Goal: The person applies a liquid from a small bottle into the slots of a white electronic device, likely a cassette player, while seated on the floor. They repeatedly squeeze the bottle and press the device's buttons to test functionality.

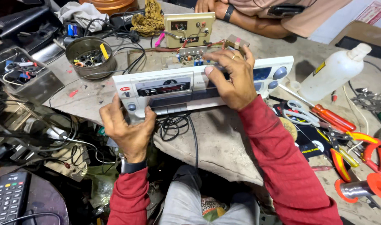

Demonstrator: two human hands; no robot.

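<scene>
1. Cluttered repair bench point(223, 137), grey & stained, tools all over; you're seated at its front edge.
2. Long white plastic front panel of an audio player point(186, 87), w/ dark display window & round blue buttons, stands on edge mid-bench, face toward you, tilted back slightly.
3. Your left hand point(130, 127) is closed round the panel's left end, thumb on the front, fingers curled behind. Keep that grip low & firm so the panel doesn't tip.
4. Your right hand point(234, 77) is draped over the top edge right of centre, fingers half-bent, pressing on the face. Spread pressure evenly, don't flex the plastic.
5. Black cable point(176, 125) loops out below the panel; mind it doesn't snag.
6. Just behind: small green circuit board point(190, 56) & beige box w/ wired sockets point(189, 28), close to your right fingertips.
7. Farther out: round metal tin of bits point(90, 56) at left, white plastic bottle point(336, 71), scissors point(301, 114) & red-handled pliers point(344, 158) at right.
8. Another person's forearm point(248, 18) rests across the far edge.
</scene>
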